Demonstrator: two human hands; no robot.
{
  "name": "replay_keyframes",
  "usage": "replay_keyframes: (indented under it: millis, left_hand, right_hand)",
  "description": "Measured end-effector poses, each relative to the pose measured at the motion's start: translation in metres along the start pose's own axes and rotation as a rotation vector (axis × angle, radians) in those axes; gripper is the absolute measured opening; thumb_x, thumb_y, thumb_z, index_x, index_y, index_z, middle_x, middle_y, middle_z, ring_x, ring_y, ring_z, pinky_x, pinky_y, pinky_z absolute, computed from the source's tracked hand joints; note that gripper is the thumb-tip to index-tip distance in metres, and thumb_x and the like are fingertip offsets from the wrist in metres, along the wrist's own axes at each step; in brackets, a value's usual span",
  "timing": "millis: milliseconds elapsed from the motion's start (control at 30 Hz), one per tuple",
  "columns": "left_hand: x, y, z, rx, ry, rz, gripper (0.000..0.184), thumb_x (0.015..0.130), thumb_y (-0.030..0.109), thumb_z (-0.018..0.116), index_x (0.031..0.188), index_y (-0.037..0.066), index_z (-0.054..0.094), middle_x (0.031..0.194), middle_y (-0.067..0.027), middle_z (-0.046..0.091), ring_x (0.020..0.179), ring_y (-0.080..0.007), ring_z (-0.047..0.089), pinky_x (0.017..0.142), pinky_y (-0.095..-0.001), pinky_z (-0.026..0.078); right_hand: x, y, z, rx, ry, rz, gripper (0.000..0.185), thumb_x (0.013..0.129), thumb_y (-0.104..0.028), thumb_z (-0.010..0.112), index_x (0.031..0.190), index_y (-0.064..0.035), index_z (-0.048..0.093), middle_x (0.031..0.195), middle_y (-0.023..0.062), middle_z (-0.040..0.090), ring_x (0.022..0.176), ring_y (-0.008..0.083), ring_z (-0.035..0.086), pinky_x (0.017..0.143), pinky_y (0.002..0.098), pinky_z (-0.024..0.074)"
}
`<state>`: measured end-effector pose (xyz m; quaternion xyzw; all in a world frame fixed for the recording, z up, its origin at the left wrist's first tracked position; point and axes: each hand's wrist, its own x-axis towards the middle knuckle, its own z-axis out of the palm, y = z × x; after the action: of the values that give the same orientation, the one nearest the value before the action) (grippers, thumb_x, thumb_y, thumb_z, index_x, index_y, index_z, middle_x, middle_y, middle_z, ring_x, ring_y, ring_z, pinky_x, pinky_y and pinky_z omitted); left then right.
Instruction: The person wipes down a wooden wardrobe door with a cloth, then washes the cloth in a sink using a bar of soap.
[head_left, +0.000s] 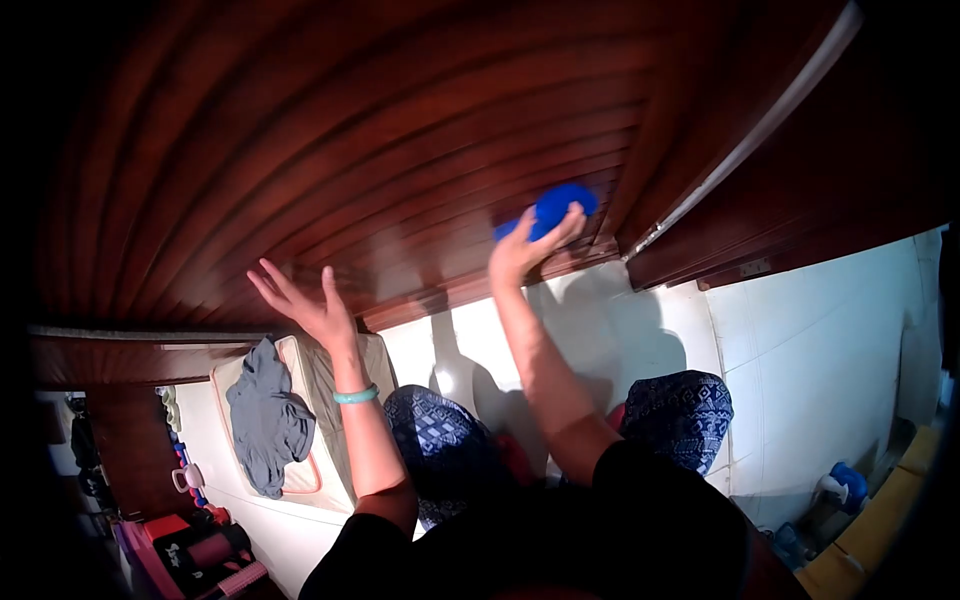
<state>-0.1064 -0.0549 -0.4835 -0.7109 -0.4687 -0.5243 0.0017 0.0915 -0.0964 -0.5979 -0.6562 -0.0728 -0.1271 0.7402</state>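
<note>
A blue cloth [566, 205] is bunched in my right hand [522, 250], at the lower right part of a dark reddish-brown wooden panel [440, 130] with grooved slats. The cloth lies against the panel or just in front of it; I cannot tell which. My left hand [318, 312] is empty, with its fingers spread, close to the panel's lower left part. Whether its fingertips touch the wood is unclear. A pale green bangle [356, 395] circles my left wrist.
Left of my legs stands a beige box-like case [325, 400] with a grey garment [268, 420] on top. Red and black items [200, 545] sit at the lower left. A blue and white object [846, 486] is at the lower right, on the pale tiled floor [790, 350].
</note>
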Motion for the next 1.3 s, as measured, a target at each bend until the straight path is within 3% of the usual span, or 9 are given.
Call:
replay_keyframes:
  millis: [167, 333, 400, 467, 533, 767, 900, 1067, 1300]
  left_hand:
    - [-0.007, -0.015, 0.008, 0.134, -0.009, 0.068, 0.076, 0.079, 0.006, 0.063, 0.144, 0.010, 0.025, 0.152, -0.0140, 0.010, 0.139, -0.0313, 0.016, 0.111, -0.0425, 0.019]
    - [-0.006, -0.038, 0.011, 0.090, 0.052, 0.140, 0.075, 0.077, 0.008, 0.067, 0.142, 0.009, 0.029, 0.151, -0.0142, 0.016, 0.135, -0.0322, 0.024, 0.109, -0.0408, 0.022]
    - [-0.005, -0.057, 0.004, 0.144, 0.065, 0.148, 0.077, 0.076, 0.006, 0.068, 0.142, 0.009, 0.029, 0.151, -0.0143, 0.017, 0.132, -0.0331, 0.027, 0.106, -0.0396, 0.026]
    - [-0.006, -0.060, -0.001, 0.243, -0.048, 0.267, 0.081, 0.073, 0.001, 0.069, 0.143, 0.011, 0.029, 0.151, -0.0144, 0.017, 0.130, -0.0337, 0.029, 0.104, -0.0391, 0.028]
    - [-0.007, -0.069, -0.002, 0.288, -0.049, 0.295, 0.082, 0.072, -0.005, 0.065, 0.143, 0.012, 0.029, 0.152, -0.0148, 0.016, 0.126, -0.0353, 0.033, 0.101, -0.0401, 0.030]
    - [-0.007, -0.066, -0.004, 0.152, -0.065, 0.227, 0.088, 0.056, -0.015, 0.040, 0.141, 0.010, 0.035, 0.152, -0.0134, 0.018, 0.131, -0.0315, 0.030, 0.104, -0.0347, 0.026]
    - [-0.005, -0.062, -0.009, 0.088, -0.044, 0.225, 0.085, 0.055, -0.017, 0.037, 0.136, 0.008, 0.043, 0.150, -0.0116, 0.025, 0.132, -0.0280, 0.031, 0.102, -0.0312, 0.029]
    - [0.004, -0.066, -0.046, 0.033, -0.138, 0.263, 0.080, 0.059, -0.019, 0.034, 0.135, 0.003, 0.042, 0.147, -0.0121, 0.030, 0.134, -0.0256, 0.032, 0.097, -0.0267, 0.037]
    - [-0.060, -0.020, -0.122, -0.610, 0.347, -0.615, 0.041, 0.081, -0.003, 0.044, 0.122, -0.001, 0.048, 0.124, -0.0137, 0.051, 0.109, -0.0210, 0.051, 0.092, -0.0303, 0.039]
  right_hand:
    - [-0.092, 0.016, -0.004, 0.028, -0.422, -0.077, 0.054, 0.077, -0.005, 0.062, 0.127, -0.0075, 0.041, 0.134, 0.0217, 0.028, 0.127, 0.0435, 0.023, 0.103, 0.0507, 0.0243]
    - [-0.029, 0.077, -0.022, -0.200, -0.517, -1.022, 0.032, 0.071, -0.023, 0.067, 0.101, -0.0314, 0.059, 0.112, 0.0049, 0.041, 0.106, 0.0262, 0.040, 0.091, 0.0473, 0.0370]
    - [-0.001, 0.103, -0.024, -0.168, -0.717, -0.569, 0.024, 0.077, -0.027, 0.063, 0.099, -0.0181, 0.058, 0.115, 0.0046, 0.042, 0.106, 0.0250, 0.042, 0.092, 0.0446, 0.0366]
    - [0.024, 0.070, -0.015, -0.194, 0.098, -0.033, 0.043, 0.081, -0.020, 0.065, 0.116, -0.0092, 0.044, 0.133, 0.0144, 0.032, 0.119, 0.0312, 0.039, 0.093, 0.0456, 0.0377]
    - [-0.004, 0.054, -0.010, 0.032, 0.028, 0.163, 0.047, 0.079, -0.010, 0.064, 0.120, -0.0089, 0.039, 0.136, 0.0185, 0.027, 0.122, 0.0343, 0.035, 0.096, 0.0481, 0.0349]
    - [-0.169, 0.045, 0.020, -0.011, -0.476, -0.323, 0.045, 0.073, 0.008, 0.055, 0.116, -0.0037, 0.047, 0.132, 0.0280, 0.019, 0.121, 0.0465, 0.025, 0.101, 0.0527, 0.0234]
    - [-0.152, 0.064, 0.008, -0.067, -0.872, -0.960, 0.038, 0.074, -0.009, 0.057, 0.108, -0.0259, 0.060, 0.121, -0.0033, 0.045, 0.111, 0.0237, 0.037, 0.093, 0.0409, 0.0324]
    - [-0.059, 0.094, -0.011, -0.233, -1.188, -1.314, 0.047, 0.072, -0.011, 0.058, 0.117, -0.0265, 0.056, 0.124, -0.0037, 0.046, 0.105, 0.0200, 0.042, 0.084, 0.0391, 0.0379]
    - [-0.045, 0.075, -0.007, -0.288, -0.851, -1.520, 0.038, 0.078, -0.022, 0.067, 0.114, -0.0196, 0.058, 0.121, -0.0016, 0.049, 0.103, 0.0268, 0.046, 0.080, 0.0406, 0.0434]
